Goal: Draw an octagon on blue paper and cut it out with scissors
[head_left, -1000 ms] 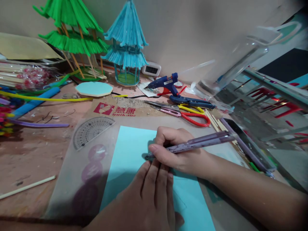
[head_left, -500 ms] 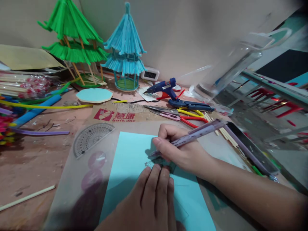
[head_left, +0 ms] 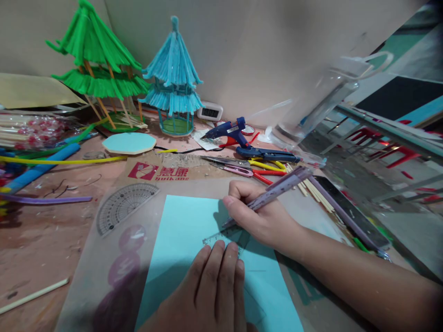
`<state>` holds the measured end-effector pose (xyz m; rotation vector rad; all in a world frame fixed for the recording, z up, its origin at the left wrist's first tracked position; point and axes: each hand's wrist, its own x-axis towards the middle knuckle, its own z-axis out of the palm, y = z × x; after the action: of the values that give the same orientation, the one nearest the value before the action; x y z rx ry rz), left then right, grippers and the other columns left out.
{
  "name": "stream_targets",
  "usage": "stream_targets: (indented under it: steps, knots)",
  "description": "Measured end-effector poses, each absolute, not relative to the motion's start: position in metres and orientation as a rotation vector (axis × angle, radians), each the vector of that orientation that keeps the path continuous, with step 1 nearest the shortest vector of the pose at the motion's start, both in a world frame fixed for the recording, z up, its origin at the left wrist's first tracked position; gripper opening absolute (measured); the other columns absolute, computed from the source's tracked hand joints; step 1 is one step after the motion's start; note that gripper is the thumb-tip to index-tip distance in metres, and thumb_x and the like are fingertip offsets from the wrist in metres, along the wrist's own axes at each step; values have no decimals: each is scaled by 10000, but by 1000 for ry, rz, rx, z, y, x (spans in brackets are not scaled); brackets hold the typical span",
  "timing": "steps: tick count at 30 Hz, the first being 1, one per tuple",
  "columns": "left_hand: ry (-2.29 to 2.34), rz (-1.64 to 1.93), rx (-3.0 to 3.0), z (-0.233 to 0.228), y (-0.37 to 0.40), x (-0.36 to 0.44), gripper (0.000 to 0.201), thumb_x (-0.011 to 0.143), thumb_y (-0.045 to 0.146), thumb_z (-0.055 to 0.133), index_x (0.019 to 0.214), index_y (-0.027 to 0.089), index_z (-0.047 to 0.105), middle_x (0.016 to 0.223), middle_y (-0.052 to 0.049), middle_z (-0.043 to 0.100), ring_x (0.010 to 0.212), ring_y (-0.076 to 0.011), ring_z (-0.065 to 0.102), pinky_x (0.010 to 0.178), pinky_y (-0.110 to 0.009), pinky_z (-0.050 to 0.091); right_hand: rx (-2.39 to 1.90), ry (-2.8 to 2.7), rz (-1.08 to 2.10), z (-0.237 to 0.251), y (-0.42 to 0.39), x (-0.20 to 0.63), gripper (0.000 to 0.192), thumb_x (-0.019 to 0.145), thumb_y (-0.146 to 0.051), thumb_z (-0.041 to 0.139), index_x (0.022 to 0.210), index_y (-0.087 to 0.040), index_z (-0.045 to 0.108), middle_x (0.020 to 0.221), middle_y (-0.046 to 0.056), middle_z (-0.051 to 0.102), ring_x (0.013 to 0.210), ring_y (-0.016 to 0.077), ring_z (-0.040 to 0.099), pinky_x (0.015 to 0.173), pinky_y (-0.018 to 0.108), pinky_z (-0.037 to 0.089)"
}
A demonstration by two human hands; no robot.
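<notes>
We had the right hand closed in a writing grip on a purple pen, tip down on the light blue paper at the edge of a clear ruler. Our left hand lay flat, fingers together and extended, pressing the ruler onto the paper, gripping nothing. The paper sat at centre on a translucent plastic sheet, with a protractor at 10 o'clock of the paper. Under it all was a worn pinkish-brown table littered with scraps; a wooden stick lay at 8 o'clock. At 12 o'clock of the hands we saw scissors and a blue glue gun, its black cord running left. A dark phone with bamboo sticks beside it lay at 2 o'clock. Far back stood a green pavilion model at 11 o'clock and a blue pavilion model just right of it, with a small digital clock against the plain beige wall. A blue octagon piece sat before the models. Pipe cleaners piled at 9 o'clock. The right edge was blurred, red chairs visible.
</notes>
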<state>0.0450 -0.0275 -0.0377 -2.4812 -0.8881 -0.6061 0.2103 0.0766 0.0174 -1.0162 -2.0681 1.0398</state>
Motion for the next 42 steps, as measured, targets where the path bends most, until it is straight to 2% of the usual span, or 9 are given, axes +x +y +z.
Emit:
stream_targets:
  steps: [5,8,11,16,20,30,42]
  knots:
    - [-926,-573,-2483,-38,-31,44,412,1053,369,390,1264,81,597,1225,-108,721,1135,-236,665,1033,-365,445,-1000,-2060,1184,22,72,210,280,978,-322,514,731,-192,500,592,-50,501,518,84,448,478,198,355]
    - [-921,-558,-2525,-41,-35,43,440,1026,380,460,1331,84,573,1209,-129,722,1183,-239,639,1074,-367,437,-998,-2129,1207,22,68,207,224,936,-335,608,781,-187,544,634,-39,570,536,85,495,468,184,369]
    - [-936,-563,-2578,-42,-37,42,426,1015,342,475,1334,76,572,1202,-134,724,1187,-244,639,1075,-366,447,-1010,-2166,1190,19,66,206,233,898,-318,665,766,-200,512,607,-63,554,501,71,468,432,165,342]
    - [-927,-562,-2594,-37,-36,42,422,1022,313,450,1326,45,568,1219,-160,714,1164,-249,650,1065,-376,452,-972,-2191,1116,15,67,204,289,881,-259,653,688,-203,444,573,-74,510,488,58,418,426,154,323]
    - [-924,-567,-2583,-32,-35,43,390,1023,284,440,1287,40,592,1182,-156,728,1094,-247,684,1031,-380,472,-1002,-2194,1109,15,66,204,289,868,-271,679,688,-200,464,577,-70,535,488,57,430,424,152,328]
    - [-926,-524,-2651,-31,-38,42,407,1009,296,476,1307,41,585,1233,-177,705,1138,-275,667,1042,-411,467,-988,-2246,1074,14,64,204,305,880,-319,684,697,-205,469,554,-68,539,462,61,446,425,166,330]
    - [-915,-519,-2582,-29,-36,44,390,1008,253,434,1270,22,605,1192,-184,719,1106,-271,681,1023,-411,476,-875,-2345,934,18,62,204,292,875,-226,652,685,-206,432,567,-75,496,496,59,432,471,171,319]
